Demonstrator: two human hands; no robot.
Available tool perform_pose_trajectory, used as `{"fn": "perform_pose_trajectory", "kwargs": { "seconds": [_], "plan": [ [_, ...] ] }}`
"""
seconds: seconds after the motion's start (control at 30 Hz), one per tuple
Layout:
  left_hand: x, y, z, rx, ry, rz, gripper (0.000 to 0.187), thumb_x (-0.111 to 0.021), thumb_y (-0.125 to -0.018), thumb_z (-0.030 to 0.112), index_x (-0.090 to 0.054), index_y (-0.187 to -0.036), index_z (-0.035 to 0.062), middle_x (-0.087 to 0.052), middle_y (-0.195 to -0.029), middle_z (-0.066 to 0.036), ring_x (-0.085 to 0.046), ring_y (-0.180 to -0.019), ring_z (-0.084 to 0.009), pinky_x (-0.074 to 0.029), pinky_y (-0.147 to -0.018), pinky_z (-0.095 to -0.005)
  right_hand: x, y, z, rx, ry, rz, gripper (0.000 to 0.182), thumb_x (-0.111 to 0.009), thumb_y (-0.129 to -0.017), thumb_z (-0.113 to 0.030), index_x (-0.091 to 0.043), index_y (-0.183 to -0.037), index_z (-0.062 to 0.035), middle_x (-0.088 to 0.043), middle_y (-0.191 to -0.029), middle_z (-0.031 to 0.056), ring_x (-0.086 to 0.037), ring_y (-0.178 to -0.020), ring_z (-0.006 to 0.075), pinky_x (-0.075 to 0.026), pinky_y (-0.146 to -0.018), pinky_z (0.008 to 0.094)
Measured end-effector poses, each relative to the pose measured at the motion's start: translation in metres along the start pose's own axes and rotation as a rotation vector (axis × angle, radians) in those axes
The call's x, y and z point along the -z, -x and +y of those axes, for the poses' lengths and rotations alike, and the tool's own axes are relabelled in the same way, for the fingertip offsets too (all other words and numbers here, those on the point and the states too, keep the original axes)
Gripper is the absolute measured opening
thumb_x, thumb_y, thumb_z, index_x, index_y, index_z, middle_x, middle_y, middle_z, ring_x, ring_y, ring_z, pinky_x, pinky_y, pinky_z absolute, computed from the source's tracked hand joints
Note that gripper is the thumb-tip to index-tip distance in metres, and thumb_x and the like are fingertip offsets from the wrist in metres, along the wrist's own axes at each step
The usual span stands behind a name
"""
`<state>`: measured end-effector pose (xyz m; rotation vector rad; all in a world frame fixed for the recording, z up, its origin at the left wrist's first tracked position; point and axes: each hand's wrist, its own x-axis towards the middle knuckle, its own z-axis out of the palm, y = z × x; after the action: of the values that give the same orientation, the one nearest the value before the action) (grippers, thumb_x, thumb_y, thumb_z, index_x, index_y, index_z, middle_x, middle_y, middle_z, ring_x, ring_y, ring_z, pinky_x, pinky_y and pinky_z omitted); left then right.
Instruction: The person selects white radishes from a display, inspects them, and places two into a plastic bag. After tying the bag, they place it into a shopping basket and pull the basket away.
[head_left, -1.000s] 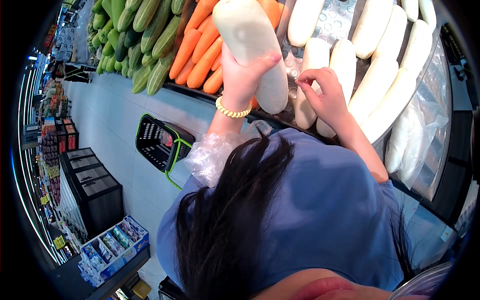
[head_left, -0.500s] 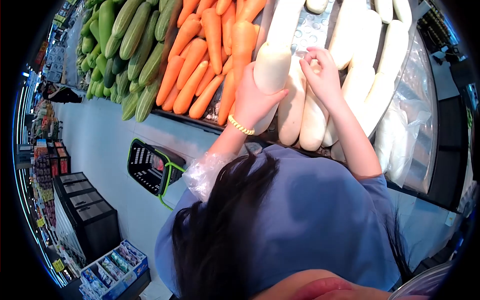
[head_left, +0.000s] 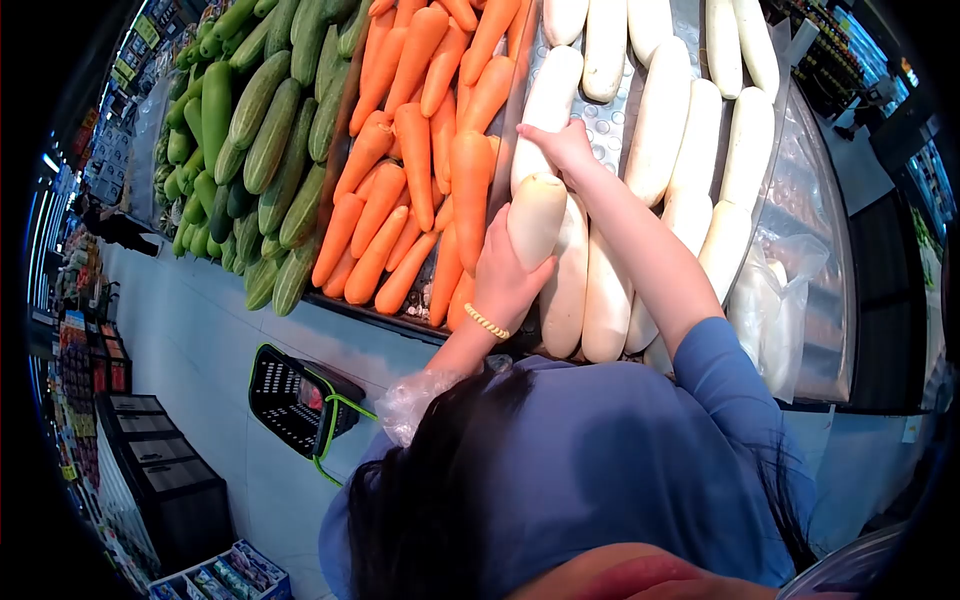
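My left hand (head_left: 505,268) is closed around a thick daikon (head_left: 537,212), its blunt end pointing away from me over the front of the display. A yellow coiled band (head_left: 487,321) circles that wrist, and a crumpled clear plastic bag (head_left: 410,405) hangs on the forearm. Farther in, my right hand (head_left: 563,150) grips a second daikon (head_left: 552,85) by its middle, the thumb laid across the top. The other fingers of that hand are mostly hidden. Several more daikons (head_left: 606,300) lie in rows beneath and beside my arms.
Carrots (head_left: 415,165) are piled left of the daikons, with green cucumber-like vegetables (head_left: 270,135) beyond. A black basket with green edges (head_left: 290,400) stands on the floor at left. Bagged daikons (head_left: 770,320) lie at the display's right side. Dark cabinets (head_left: 165,470) stand lower left.
My right hand has moved left and away from me, from above the front daikons onto another daikon. The left hand still holds its daikon. The view has shifted, so the display sits lower.
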<state>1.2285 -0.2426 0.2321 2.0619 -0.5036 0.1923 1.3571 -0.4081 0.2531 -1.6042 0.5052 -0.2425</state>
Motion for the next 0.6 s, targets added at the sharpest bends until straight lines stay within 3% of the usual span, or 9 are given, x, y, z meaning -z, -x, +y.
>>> {"fn": "perform_pose_trajectory", "kwargs": {
  "seconds": [0.2,0.3,0.37,0.5,0.6],
  "plan": [
    [0.001,0.002,-0.01,-0.144,0.015,-0.032,0.085,-0.07,-0.072,0.019,-0.019,-0.135,-0.009,-0.036,-0.133,-0.028,-0.036,-0.123,-0.0411,-0.031,-0.103,-0.0417,0.005,0.016,-0.001,0.17,-0.05,0.035,0.07,-0.08,-0.066,-0.026,-0.039,-0.112,0.0058,-0.056,-0.105,0.0196,-0.061,-0.092,0.0254,-0.052,-0.076,0.0326],
    [0.0,0.006,-0.013,-0.285,-0.112,-0.011,0.082,-0.066,-0.077,0.019,-0.017,-0.136,-0.0102,-0.028,-0.139,-0.028,-0.03,-0.129,-0.0406,-0.027,-0.105,-0.0424,0.008,0.031,-0.023,0.363,-0.167,0.073,0.071,-0.08,-0.067,-0.025,-0.038,-0.116,0.0054,-0.056,-0.106,0.017,-0.06,-0.093,0.0224,-0.051,-0.077,0.0318],
    [-0.004,0.006,-0.015,-0.297,-0.216,0.008,0.081,-0.064,-0.08,0.022,-0.017,-0.137,-0.0099,-0.025,-0.141,-0.028,-0.028,-0.131,-0.0397,-0.024,-0.106,-0.0468,0.011,0.039,-0.036,0.53,-0.186,0.152,0.073,-0.08,-0.067,-0.024,-0.037,-0.119,0.0053,-0.056,-0.106,0.0161,-0.06,-0.093,0.0214,-0.051,-0.078,0.0313],
    [-0.009,0.01,-0.021,-0.395,-0.502,0.054,0.08,-0.06,-0.083,0.029,-0.017,-0.138,-0.0089,-0.023,-0.143,-0.026,-0.025,-0.133,-0.0376,-0.017,-0.106,-0.0556,0.028,0.069,-0.074,0.879,-0.289,0.104,0.069,-0.079,-0.069,-0.028,-0.041,-0.119,0.0006,-0.055,-0.108,0.0102,-0.055,-0.1,0.0175,-0.045,-0.086,0.0311],
    [-0.008,0.005,-0.021,-0.316,-0.503,0.041,0.085,-0.062,-0.081,0.035,-0.016,-0.139,-0.0076,-0.022,-0.144,-0.024,-0.022,-0.135,-0.0357,-0.014,-0.106,-0.0578,0.038,0.098,-0.092,0.927,-0.394,0.008,0.065,-0.078,-0.07,-0.031,-0.045,-0.116,-0.002,-0.055,-0.108,0.0085,-0.054,-0.099,0.017,-0.045,-0.086,0.0311]
  ]
}}
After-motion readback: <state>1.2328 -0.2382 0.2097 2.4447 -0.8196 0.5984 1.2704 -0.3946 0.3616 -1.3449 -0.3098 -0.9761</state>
